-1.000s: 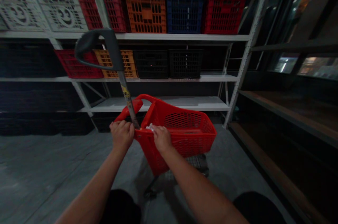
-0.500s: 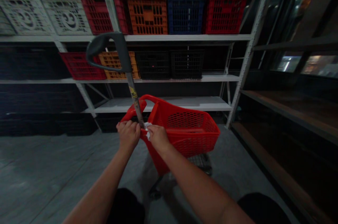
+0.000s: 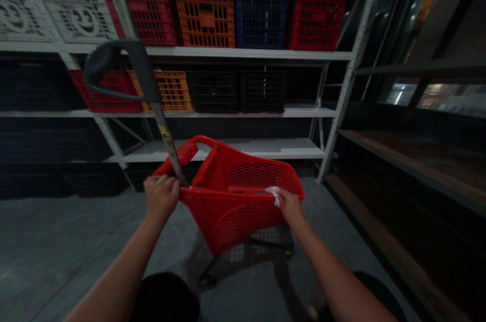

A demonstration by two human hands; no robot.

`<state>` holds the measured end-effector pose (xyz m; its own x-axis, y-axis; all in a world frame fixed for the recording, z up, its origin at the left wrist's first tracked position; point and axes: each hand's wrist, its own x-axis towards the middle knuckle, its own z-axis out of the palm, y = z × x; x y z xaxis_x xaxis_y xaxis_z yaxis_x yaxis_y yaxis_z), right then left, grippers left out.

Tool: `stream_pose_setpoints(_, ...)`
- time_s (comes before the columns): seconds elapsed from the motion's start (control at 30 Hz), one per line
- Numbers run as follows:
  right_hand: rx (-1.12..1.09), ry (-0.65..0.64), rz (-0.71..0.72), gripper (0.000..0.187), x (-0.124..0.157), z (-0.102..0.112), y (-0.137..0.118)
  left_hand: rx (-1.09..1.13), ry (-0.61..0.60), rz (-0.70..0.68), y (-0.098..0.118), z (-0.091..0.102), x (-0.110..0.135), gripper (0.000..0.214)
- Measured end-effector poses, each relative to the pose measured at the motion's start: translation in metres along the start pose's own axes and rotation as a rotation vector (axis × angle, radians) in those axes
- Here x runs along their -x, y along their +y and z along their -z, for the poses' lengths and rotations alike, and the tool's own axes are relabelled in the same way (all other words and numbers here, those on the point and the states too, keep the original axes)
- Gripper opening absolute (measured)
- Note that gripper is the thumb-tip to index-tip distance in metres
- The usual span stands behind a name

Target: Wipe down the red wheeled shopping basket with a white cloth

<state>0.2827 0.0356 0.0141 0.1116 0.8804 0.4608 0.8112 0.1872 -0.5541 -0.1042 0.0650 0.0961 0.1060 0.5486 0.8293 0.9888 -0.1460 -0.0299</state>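
A red plastic shopping cart [image 3: 235,215] stands in front of me, its basket pierced with small holes. My left hand [image 3: 161,194] is closed around the cart's handle end at the left. In my right hand [image 3: 289,205] a crumpled white cloth [image 3: 274,193] is pinched against the near top rim, close to the basket's right end. From the cart's handle side rises a metal pole [image 3: 167,137] with a yellow sticker, topped by a dark grey loop grip [image 3: 144,74]. The pole leans to the left.
Behind the cart, a white metal rack [image 3: 250,53] holds crates, among them an orange crate [image 3: 205,21], a blue crate [image 3: 261,21] and a white crate [image 3: 78,13]. Dark shelving [image 3: 410,155] runs along the right. Grey concrete floor [image 3: 56,241] lies below.
My right hand has slid the white cloth rightward along the near rim, away from my left hand. The left hand keeps its hold. The cart and pole appear further left in view.
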Motion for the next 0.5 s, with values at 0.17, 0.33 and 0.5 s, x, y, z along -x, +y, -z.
stream_pose_setpoints(0.17, -0.166, -0.031, 0.194, 0.031, -0.002, -0.038, -0.064, 0.03, -0.013, 0.005, -0.004, 0.003, -0.001, 0.029)
stream_pose_setpoints(0.33, -0.102, -0.067, 0.232, 0.025, -0.002, -0.046, -0.065, 0.034, -0.074, -0.033, -0.01, 0.005, -0.001, 0.032)
stream_pose_setpoints(0.5, -0.009, -0.044, 0.129, 0.027, 0.003, -0.006, 0.002, 0.054, -0.085, -0.064, -0.029, -0.001, -0.002, 0.033)
